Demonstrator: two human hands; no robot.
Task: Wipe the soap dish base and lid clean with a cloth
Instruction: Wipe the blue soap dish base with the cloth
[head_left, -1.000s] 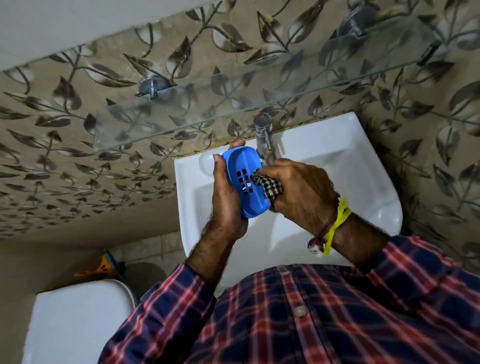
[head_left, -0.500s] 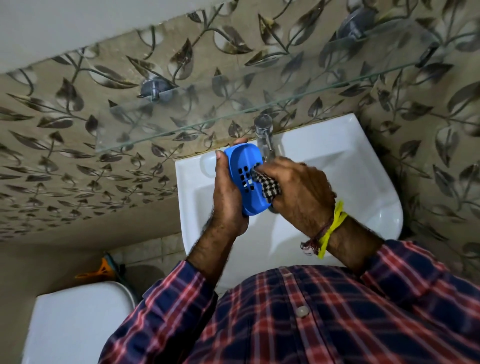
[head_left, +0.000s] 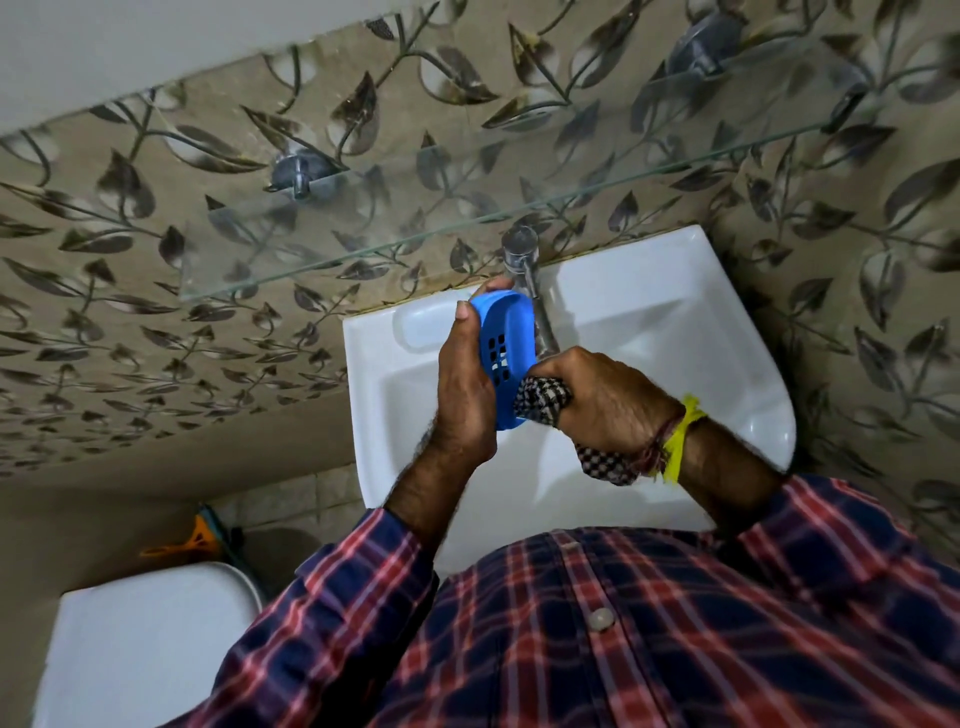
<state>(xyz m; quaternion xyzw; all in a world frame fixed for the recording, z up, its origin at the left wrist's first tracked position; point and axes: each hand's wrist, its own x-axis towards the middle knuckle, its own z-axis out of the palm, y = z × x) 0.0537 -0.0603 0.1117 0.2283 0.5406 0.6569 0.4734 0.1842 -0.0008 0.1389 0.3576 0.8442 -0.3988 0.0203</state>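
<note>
Nearest the camera is the person's red-and-navy checked shirt (head_left: 597, 639), both sleeves reaching forward over a white ceramic washbasin (head_left: 717, 332). The right hand (head_left: 613, 405) has its fingers curled tight round a bunched black-and-white checked cloth (head_left: 543, 397); one end of the cloth pokes out past the knuckles and presses against the lower end of a blue plastic soap dish piece with slotted drain holes (head_left: 506, 343), while the other end hangs below the wrist, beside a yellow and red thread band (head_left: 675, 441). The left hand (head_left: 465, 400) grips the blue piece on edge above the basin, thumb along its near rim and fingertips hooked over its far end. Just behind it stands a chrome tap (head_left: 524, 270). Lower left is a white toilet cistern lid (head_left: 150, 644). Farther up, a clear glass shelf (head_left: 415, 218) sits on a leaf-patterned tiled wall (head_left: 130, 260).
</note>
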